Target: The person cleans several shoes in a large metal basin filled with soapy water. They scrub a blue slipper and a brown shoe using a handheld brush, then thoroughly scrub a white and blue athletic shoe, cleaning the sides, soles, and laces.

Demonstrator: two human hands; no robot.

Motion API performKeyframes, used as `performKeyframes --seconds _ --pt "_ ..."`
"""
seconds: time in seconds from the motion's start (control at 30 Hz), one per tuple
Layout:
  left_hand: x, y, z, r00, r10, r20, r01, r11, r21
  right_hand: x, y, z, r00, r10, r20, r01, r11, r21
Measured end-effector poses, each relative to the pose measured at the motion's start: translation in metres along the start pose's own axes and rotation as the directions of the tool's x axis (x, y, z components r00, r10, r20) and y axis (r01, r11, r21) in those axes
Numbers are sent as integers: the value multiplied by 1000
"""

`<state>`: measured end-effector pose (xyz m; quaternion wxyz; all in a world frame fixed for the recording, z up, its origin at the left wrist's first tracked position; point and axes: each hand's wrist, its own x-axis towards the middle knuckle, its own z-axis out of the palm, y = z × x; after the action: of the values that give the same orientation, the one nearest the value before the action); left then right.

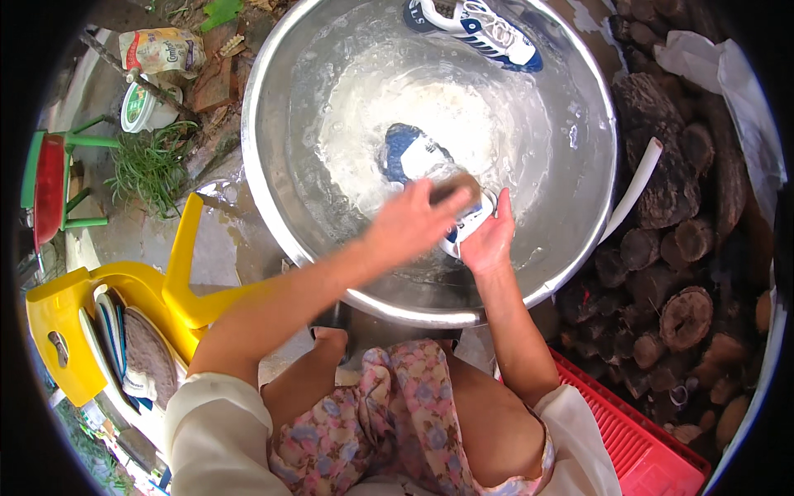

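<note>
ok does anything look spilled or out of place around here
Only a shiny wet patch stands out, on the ground just left of the basin. It may be water splashed over the rim. Nothing looks clearly broken.

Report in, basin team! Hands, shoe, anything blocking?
Left hand gripping brown brush, apparently; blurred. Right hand holding shoe in basin. Other shoe at far side, out of the way.

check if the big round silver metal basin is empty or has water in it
Holding water: the basin shows ripples and glints around the blue-and-white shoe; depth unclear.
</note>
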<state>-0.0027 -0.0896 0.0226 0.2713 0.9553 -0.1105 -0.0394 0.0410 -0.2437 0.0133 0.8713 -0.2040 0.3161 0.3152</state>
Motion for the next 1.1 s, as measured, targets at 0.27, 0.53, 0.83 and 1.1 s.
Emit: performKeyframes --seconds 0.27,0.53,0.83,1.1 --pt "14 7 15 929 -367 41 370 922 -118 12 -4 -4 999 -51 18 50 998 30" --pt "28 -46 -11 958 -204 -201 233 964 132 -8 -3 20 998 -4 61 24 941 -337" --pt "9 2 1 722 -692 11 616 636 -465 8 -11 -5 970 -214 117 80 -177 -981" --pt "8 17 -3 983 -132 -124 125 990 -65 13 5 -17 977 -62 -205 -32 904 -427"
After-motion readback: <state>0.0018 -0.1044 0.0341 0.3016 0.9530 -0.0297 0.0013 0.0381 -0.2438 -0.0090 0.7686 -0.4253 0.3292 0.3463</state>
